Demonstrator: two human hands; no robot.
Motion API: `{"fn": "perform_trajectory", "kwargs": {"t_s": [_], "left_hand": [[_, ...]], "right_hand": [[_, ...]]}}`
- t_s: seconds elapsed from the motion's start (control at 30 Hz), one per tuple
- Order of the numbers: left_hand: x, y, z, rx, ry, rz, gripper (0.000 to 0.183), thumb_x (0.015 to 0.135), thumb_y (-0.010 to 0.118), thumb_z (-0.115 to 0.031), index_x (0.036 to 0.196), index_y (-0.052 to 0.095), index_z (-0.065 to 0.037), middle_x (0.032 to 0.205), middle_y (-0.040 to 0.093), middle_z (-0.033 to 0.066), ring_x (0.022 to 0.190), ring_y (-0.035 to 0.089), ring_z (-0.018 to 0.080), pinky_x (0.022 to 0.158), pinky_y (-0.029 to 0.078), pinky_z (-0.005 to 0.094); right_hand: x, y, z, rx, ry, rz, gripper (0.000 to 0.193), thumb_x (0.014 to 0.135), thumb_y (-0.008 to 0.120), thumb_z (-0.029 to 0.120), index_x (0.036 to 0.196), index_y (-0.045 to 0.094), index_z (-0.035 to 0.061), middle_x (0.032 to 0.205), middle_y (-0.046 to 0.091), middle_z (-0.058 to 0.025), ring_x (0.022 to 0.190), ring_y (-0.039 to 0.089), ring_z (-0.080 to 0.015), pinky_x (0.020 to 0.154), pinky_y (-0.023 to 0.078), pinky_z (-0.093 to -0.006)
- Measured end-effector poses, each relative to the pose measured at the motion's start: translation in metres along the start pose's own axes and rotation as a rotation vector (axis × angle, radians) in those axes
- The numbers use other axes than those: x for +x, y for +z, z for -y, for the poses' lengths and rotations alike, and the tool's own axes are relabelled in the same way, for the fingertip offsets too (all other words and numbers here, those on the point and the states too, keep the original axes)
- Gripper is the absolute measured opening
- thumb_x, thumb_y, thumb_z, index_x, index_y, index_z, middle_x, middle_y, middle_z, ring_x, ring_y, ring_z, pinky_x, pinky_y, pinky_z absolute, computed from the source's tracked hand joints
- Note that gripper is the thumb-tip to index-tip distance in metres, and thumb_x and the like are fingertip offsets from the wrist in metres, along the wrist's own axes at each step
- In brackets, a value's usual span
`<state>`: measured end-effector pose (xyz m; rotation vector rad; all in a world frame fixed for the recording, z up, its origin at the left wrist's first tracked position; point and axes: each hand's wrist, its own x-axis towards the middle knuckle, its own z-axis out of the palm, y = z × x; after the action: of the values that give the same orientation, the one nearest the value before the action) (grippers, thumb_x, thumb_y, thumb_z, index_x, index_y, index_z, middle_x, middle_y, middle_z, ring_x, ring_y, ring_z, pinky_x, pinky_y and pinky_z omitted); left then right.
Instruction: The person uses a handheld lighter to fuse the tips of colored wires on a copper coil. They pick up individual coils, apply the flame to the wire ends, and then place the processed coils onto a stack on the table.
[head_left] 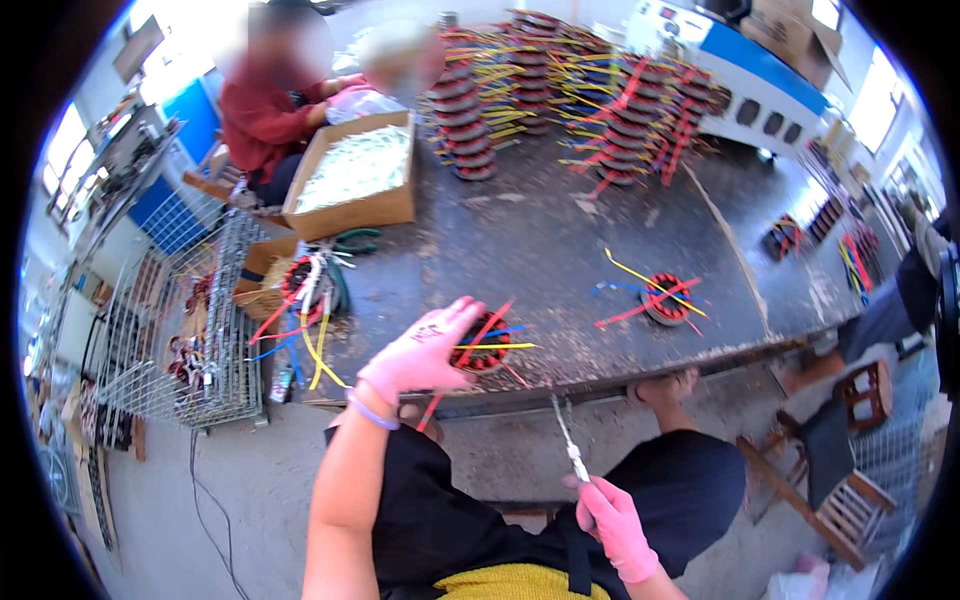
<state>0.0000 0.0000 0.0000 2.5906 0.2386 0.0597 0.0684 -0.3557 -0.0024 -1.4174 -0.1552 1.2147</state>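
Note:
My left hand [425, 352], in a pink glove, lies beside a small motor stator [482, 358] near the table's front edge. Its fingers are stretched and apart around the stator's left side; whether they press on it I cannot tell. Red, blue and yellow leads stick out of the stator. Low in front of my lap, my right hand [614, 526], also gloved in pink, is closed on a thin metal tool [570, 445] with a white-wrapped handle. The tool points up toward the table edge. A second stator [665, 300] with red and yellow leads sits farther right.
Tall stacks of stators [465, 120] stand at the back. A cardboard box [400, 205] of pale strips is at the far left, near a person in red [262, 105]. Green-handled pliers [355, 240] lie by it. A wire cage [190, 370] flanks the table; a wooden chair [840, 490] stands right.

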Motion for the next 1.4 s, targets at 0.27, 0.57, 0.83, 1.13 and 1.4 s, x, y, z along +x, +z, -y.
{"fn": "perform_trajectory", "kwargs": {"t_s": [0.27,0.57,0.83,1.13,1.4], "left_hand": [[0.013,0.015,-0.011,0.104,-0.017,-0.141,0.101,0.06,0.089,-0.033,0.142,0.042,0.001,0.137,0.049,0.0196,0.125,0.05,0.0372,0.107,0.04,0.0415],[0.013,0.009,-0.017,0.11,-0.033,-0.152,0.096,0.058,0.088,-0.037,0.136,0.048,0.003,0.131,0.054,0.0199,0.12,0.054,0.0378,0.103,0.043,0.042],[0.013,0.01,-0.019,0.105,-0.037,-0.142,0.097,0.058,0.089,-0.038,0.135,0.048,0.004,0.132,0.054,0.0194,0.121,0.053,0.0378,0.103,0.043,0.042],[0.013,0.004,-0.02,0.108,0.04,-0.099,0.099,0.06,0.088,-0.032,0.148,0.045,-0.017,0.126,0.054,0.0165,0.116,0.053,0.036,0.102,0.042,0.0421],[0.015,0.005,-0.016,0.158,0.022,-0.065,0.101,0.059,0.088,-0.036,0.148,0.045,-0.015,0.126,0.053,0.0169,0.118,0.05,0.0358,0.104,0.04,0.0425]], "right_hand": [[0.003,-0.002,-0.01,0.039,0.047,-0.011,0.038,0.102,0.056,0.027,0.128,0.059,-0.0011,0.068,0.047,0.0055,0.061,0.04,-0.0042,0.057,0.031,-0.0205],[0.012,0.005,-0.018,-0.008,0.029,0.023,0.038,0.103,0.052,0.03,0.126,0.06,0.0011,0.064,0.046,0.0053,0.058,0.038,-0.0037,0.053,0.03,-0.0213],[0.014,0.006,-0.02,0.013,0.033,0.022,0.036,0.103,0.053,0.029,0.125,0.061,0.001,0.064,0.046,0.0053,0.059,0.039,-0.0045,0.055,0.032,-0.022],[0.012,0.007,-0.015,0.026,0.041,0.022,0.035,0.103,0.053,0.026,0.125,0.06,-0.0008,0.065,0.046,0.006,0.059,0.038,-0.0039,0.055,0.03,-0.0214],[0.012,0.008,-0.016,0.019,0.041,0.023,0.035,0.104,0.052,0.027,0.124,0.061,-0.0011,0.064,0.045,0.006,0.059,0.038,-0.004,0.055,0.03,-0.0215]]}}
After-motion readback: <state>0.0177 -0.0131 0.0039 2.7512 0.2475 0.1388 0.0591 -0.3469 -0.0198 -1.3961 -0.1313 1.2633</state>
